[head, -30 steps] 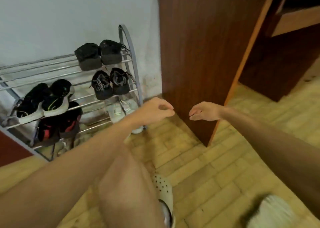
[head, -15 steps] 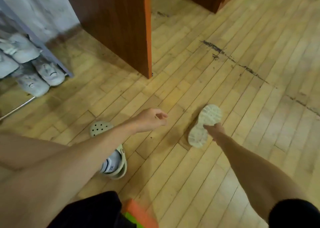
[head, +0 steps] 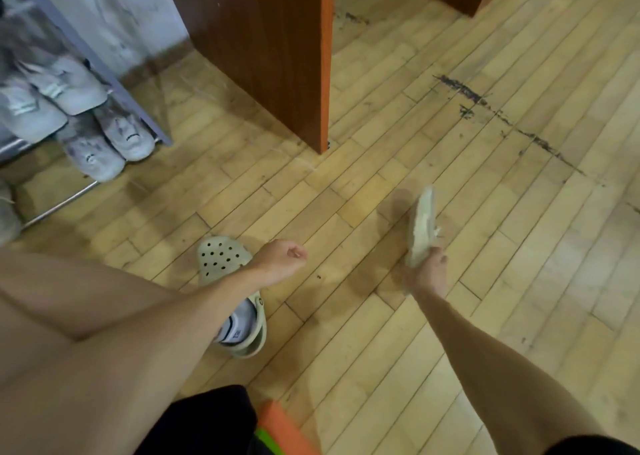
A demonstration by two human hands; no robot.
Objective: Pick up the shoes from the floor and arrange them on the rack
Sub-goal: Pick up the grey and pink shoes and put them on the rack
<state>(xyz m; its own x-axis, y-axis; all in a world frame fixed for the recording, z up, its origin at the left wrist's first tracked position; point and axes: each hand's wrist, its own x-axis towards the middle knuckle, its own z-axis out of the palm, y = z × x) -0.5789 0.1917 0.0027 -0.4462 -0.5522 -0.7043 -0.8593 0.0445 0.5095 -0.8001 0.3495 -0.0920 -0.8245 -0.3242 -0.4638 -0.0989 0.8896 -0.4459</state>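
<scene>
The pale shoe (head: 423,226) is in the right part of the scene, gripped at its near end by the right hand (head: 427,274). Its long axis runs from the hand away toward the far side, leaning slightly right, and it is turned on edge so the light sole faces left. Whether its far tip touches the wooden floor (head: 502,233) or hangs just above cannot be told. The right hand's fingers are wrapped around the near end of the shoe.

Around the shoe the floor boards are bare on every side: open planks to the right and far right, crossed only by a dark scuffed line (head: 498,115) well beyond it. To the left, the left hand (head: 282,260) is curled into a loose fist holding nothing, apart from the shoe, above a foot in a perforated clog (head: 221,257).

Farther left and far, a brown cabinet panel (head: 270,49) stands on the floor, its corner near the middle of the scene. A clear strip of floor lies between it and the metal rack (head: 114,80) at the far left, where pairs of light sneakers (head: 107,143) sit on the lowest levels, toes pointing toward the room.
</scene>
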